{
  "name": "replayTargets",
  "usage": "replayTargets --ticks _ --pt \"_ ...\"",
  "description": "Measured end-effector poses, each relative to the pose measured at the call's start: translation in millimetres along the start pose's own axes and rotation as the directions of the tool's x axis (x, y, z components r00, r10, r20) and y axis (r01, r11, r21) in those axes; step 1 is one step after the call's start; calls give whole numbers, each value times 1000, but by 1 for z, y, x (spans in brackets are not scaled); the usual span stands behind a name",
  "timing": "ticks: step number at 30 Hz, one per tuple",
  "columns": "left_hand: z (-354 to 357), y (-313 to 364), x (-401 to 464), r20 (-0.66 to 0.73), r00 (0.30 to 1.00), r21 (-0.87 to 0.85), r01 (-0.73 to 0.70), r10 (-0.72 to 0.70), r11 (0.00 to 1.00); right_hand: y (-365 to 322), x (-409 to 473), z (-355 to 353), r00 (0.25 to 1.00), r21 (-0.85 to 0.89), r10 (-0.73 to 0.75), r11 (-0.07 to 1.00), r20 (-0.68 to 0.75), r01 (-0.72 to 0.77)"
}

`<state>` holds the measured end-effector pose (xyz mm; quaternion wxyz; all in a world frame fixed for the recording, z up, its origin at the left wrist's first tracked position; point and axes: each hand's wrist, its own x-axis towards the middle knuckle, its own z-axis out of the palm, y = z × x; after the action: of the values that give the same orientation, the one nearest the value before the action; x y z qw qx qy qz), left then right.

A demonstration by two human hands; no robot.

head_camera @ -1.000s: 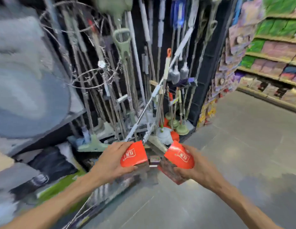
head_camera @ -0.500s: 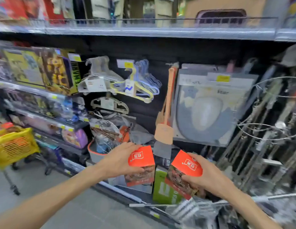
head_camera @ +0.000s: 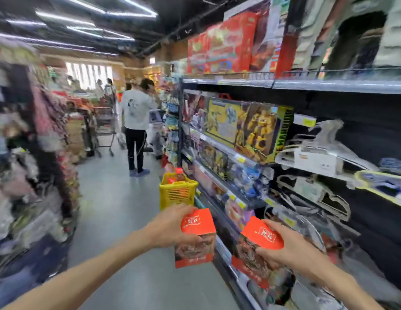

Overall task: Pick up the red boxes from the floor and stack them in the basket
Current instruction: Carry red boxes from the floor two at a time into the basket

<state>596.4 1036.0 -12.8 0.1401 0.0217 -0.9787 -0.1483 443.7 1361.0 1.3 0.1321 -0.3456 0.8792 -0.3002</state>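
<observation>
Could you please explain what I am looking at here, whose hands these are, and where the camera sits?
No machine here: a person wears a wide-angle camera on the head, looking forward and down a shop aisle. The left hand grips one red box and the right hand grips another red box. Ahead, on the floor beside the shelves, stands a yellow basket with red items already inside. Another shopper stands further down.

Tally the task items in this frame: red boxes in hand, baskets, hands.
Red boxes in hand: 2, one in the left hand (left box), one in the right hand (right box)
Yellow basket: 1, on the floor ahead, with red items inside, too small to count
Hands: 2
Total: 5
</observation>
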Motion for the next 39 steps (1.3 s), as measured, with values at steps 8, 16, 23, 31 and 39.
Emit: replayTargets --ticks 8,16,23,31,39 --pt "-35 -187 29 -85 962 -15 261 -261 965 -93 219 64 972 75 -149 988 183 137" --pt "-54 -325 126 -132 921 -18 367 -366 930 -142 447 100 910 -4 -323 942 260 336" --pt "-83 -471 209 -197 872 -9 455 -448 890 -213 640 122 856 -68 -414 888 309 454" --pt "-109 -679 297 -216 862 9 472 -459 882 -283 853 203 861 -18 -418 897 288 442" --pt "-149 -888 431 -140 920 57 375 -365 925 -343 1037 238 932 -40 -312 945 182 324"
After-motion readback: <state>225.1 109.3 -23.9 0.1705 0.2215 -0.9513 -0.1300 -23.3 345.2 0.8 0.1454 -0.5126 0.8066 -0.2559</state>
